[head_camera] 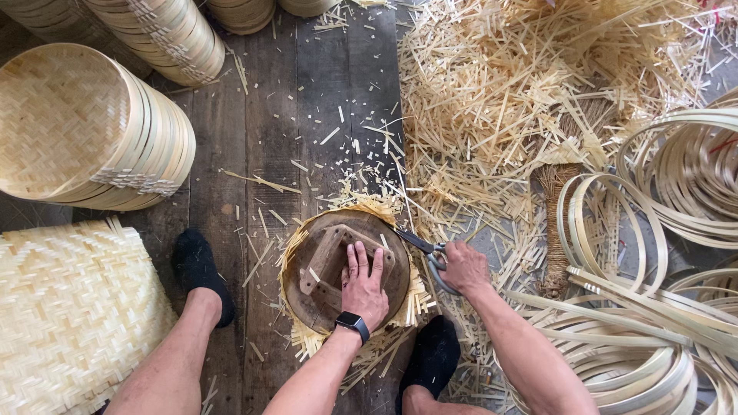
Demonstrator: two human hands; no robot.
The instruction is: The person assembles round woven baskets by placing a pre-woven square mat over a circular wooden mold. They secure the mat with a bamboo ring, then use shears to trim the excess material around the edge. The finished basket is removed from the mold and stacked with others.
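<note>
The left hand lies flat and open, with the fingers stretched, on a round wooden form that rests on the plank floor between the person's two feet in black socks. Under this form there is a woven bamboo mat, and its cut strip ends stick out all around the edge of the form. The right hand is closed around the handles of a pair of scissors; the blades point up and to the left and touch the edge of the mat at the upper right side of the form. A dark watch is on the left wrist. On the right of the floor lies a big heap of bamboo offcuts, and a small straw brush lies near it. Thin bamboo hoops are piled at the far right. On the left lies a stack of round bamboo trays on its side, and below it a large woven sheet is spread flat.
</note>
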